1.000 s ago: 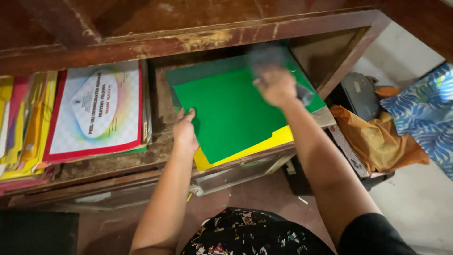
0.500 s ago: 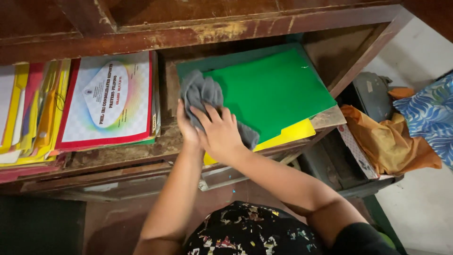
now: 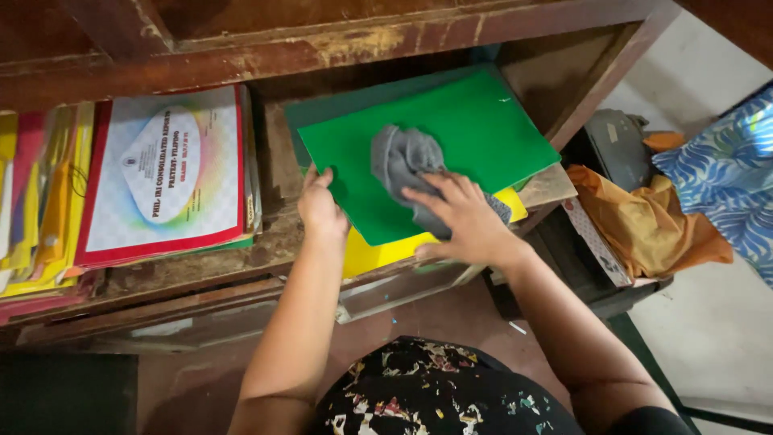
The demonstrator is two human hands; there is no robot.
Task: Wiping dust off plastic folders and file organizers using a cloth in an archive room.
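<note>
A: Two hands on one stack. Right hand (image 3: 465, 219) lies palm down, fingers spread, pressing a grey cloth (image 3: 405, 165) flat onto the green folder (image 3: 475, 133). Nothing is pinched; it bears down on the rag.

B: And the left hand (image 3: 320, 208)?

A: At the folder's left edge, fingers curled over it, thumb side underneath as far as I can tell; the view is steep. Probably braces the sheet so it does not slide under the cloth.

B: Location of the folder?

A: Top of a pile in the right compartment of the wooden shelf (image 3: 338, 44), jutting over the near edge. Yellow folder (image 3: 374, 256) directly beneath, darker green one behind.

B: Surfaces?

A: Green folder smooth, slightly glossy, rectangular, thin. Cloth soft, crumpled, matte. Shelf timber worn, varnish flaked, edges chipped.

B: Neighbours?

A: Left compartment holds a red-bordered booklet (image 3: 165, 177) on more folders. Right of the shelf, on the floor side: orange fabric (image 3: 644, 225), blue patterned cloth (image 3: 725, 173).
</note>
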